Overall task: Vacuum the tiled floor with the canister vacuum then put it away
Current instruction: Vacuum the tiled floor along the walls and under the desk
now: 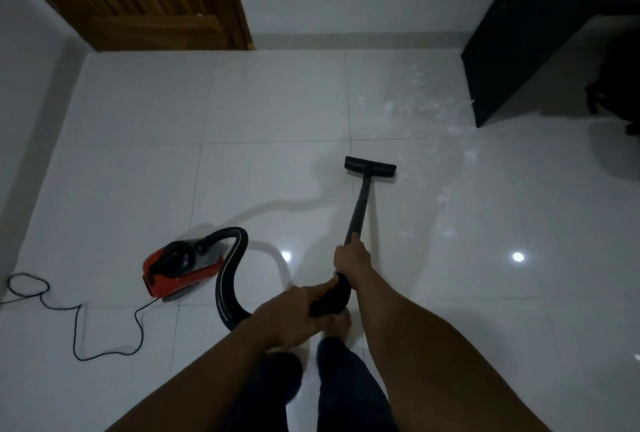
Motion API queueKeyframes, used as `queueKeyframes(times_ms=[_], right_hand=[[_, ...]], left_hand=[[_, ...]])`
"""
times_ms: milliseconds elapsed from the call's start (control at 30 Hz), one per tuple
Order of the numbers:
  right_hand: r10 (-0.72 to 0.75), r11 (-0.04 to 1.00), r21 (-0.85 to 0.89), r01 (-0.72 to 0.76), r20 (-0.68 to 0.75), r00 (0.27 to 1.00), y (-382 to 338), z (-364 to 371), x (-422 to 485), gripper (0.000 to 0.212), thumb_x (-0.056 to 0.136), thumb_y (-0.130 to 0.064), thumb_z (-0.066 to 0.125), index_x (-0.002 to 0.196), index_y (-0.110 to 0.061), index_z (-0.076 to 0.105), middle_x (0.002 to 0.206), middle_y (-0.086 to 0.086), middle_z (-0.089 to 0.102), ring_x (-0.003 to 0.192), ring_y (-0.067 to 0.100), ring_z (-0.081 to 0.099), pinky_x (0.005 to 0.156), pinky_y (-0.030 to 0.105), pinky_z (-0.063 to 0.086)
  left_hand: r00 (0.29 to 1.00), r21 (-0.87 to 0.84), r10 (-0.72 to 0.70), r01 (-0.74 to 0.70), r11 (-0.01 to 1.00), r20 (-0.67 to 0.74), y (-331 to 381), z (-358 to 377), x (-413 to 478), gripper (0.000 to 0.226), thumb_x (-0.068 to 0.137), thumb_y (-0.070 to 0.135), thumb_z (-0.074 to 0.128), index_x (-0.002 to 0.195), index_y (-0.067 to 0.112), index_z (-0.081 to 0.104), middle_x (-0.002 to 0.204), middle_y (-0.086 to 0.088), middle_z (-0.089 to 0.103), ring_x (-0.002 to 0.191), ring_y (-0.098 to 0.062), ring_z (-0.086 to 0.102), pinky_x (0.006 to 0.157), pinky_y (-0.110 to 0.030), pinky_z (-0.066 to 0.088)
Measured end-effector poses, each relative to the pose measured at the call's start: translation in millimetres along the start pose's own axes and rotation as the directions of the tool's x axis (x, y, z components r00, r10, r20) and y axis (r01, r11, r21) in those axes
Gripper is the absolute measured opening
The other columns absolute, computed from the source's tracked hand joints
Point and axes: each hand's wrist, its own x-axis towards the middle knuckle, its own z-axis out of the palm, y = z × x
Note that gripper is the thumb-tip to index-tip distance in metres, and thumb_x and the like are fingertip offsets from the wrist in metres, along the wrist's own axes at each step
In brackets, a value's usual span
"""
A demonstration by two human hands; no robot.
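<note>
Black wand gripped by two hands — left, right; one red canister.

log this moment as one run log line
phase: vacuuming | right hand: on wand | left hand: on hose handle | floor head: near white debris
</note>
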Motion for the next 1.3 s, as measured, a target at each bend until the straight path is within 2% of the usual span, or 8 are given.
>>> queueKeyframes(times_ms=[233, 367, 500, 633, 800, 933, 1033, 1300], right_hand=[[0.079, 0.997, 0.016, -0.078, -0.060, 0.995, 87, 31, -72, 0.070, 0.099, -0.016, 0.042, 0.160, -0.022, 0.008, 0.141, 0.016, 0.050, 0.110, 0.029, 0.060, 0.072, 0.028, 0.046], [0.099, 0.995, 0.022, -0.097, -0.096, 0.990, 138, 59, -114, 0.069, 0.099, -0.016, 0.042, 0.159, -0.021, 0.008, 0.144, 0.017, 0.048, 0.115, 0.031, 0.058, 0.079, 0.031, 0.049], [0.114, 0.993, 0.026, -0.113, -0.078, 0.990, 191, 90, -163, 0.067, 0.101, -0.014, 0.040, 0.159, -0.016, 0.007, 0.144, 0.016, 0.048, 0.116, 0.030, 0.057, 0.075, 0.028, 0.045], [0.139, 0.989, 0.057, -0.135, -0.081, 0.987, 239, 113, -192, 0.064, 0.101, -0.016, 0.042, 0.158, -0.015, 0.012, 0.146, 0.014, 0.046, 0.120, 0.028, 0.056, 0.075, 0.025, 0.042], [0.183, 0.980, 0.094, -0.176, -0.065, 0.981, 282, 126, -208, 0.065, 0.101, -0.019, 0.042, 0.159, -0.019, 0.014, 0.144, 0.014, 0.049, 0.115, 0.028, 0.058, 0.075, 0.029, 0.046], [0.204, 0.973, 0.117, -0.198, -0.049, 0.978, 310, 125, -215, 0.064, 0.100, -0.021, 0.043, 0.158, -0.021, 0.017, 0.140, 0.013, 0.051, 0.109, 0.027, 0.060, 0.074, 0.029, 0.048], [0.232, 0.962, 0.162, -0.222, -0.043, 0.972, 324, 120, -211, 0.066, 0.098, -0.022, 0.046, 0.158, -0.025, 0.018, 0.133, 0.012, 0.055, 0.097, 0.026, 0.065, 0.077, 0.035, 0.058], [0.197, 0.965, 0.178, -0.193, -0.005, 0.980, 344, 96, -184, 0.072, 0.095, -0.022, 0.047, 0.158, -0.028, 0.013, 0.130, 0.015, 0.057, 0.099, 0.033, 0.067, 0.083, 0.046, 0.059]], left_hand=[[0.992, 0.088, 0.059, -0.069, 0.994, 0.108, -33, 67, -63, 0.079, 0.092, 0.056, 0.057, 0.157, 0.041, 0.016, 0.118, 0.005, 0.069, 0.091, -0.004, 0.067, 0.087, -0.027, 0.054], [0.980, 0.138, 0.112, -0.135, 0.981, 0.165, -48, 101, -110, 0.073, 0.094, 0.051, 0.058, 0.157, 0.035, 0.023, 0.090, 0.012, 0.062, 0.064, 0.007, 0.055, 0.066, -0.012, 0.040], [0.969, 0.127, 0.126, -0.155, 0.980, 0.213, -69, 143, -160, 0.074, 0.095, 0.048, 0.059, 0.157, 0.035, 0.022, 0.079, 0.018, 0.056, 0.058, 0.011, 0.052, 0.062, -0.009, 0.037], [0.957, 0.153, 0.103, -0.149, 0.977, 0.271, -87, 180, -189, 0.076, 0.093, 0.054, 0.059, 0.157, 0.038, 0.021, 0.097, 0.010, 0.065, 0.065, 0.007, 0.054, 0.068, -0.011, 0.039], [0.944, 0.135, 0.101, -0.150, 0.979, 0.315, -97, 217, -206, 0.078, 0.090, 0.059, 0.058, 0.156, 0.040, 0.021, 0.091, 0.018, 0.061, 0.068, 0.007, 0.058, 0.075, -0.017, 0.044], [0.937, 0.163, 0.082, -0.144, 0.976, 0.340, -97, 241, -209, 0.079, 0.089, 0.061, 0.057, 0.156, 0.040, 0.020, 0.114, 0.010, 0.068, 0.083, 0.000, 0.062, 0.088, -0.025, 0.053], [0.930, 0.175, 0.084, -0.155, 0.972, 0.357, -90, 254, -206, 0.079, 0.089, 0.060, 0.057, 0.155, 0.041, 0.018, 0.124, 0.009, 0.066, 0.096, -0.001, 0.064, 0.094, -0.029, 0.053], [0.954, 0.232, 0.002, -0.074, 0.970, 0.299, -70, 286, -184, 0.089, 0.075, 0.081, 0.045, 0.151, 0.052, 0.010, 0.121, 0.005, 0.068, 0.098, -0.009, 0.067, 0.094, -0.039, 0.054]])
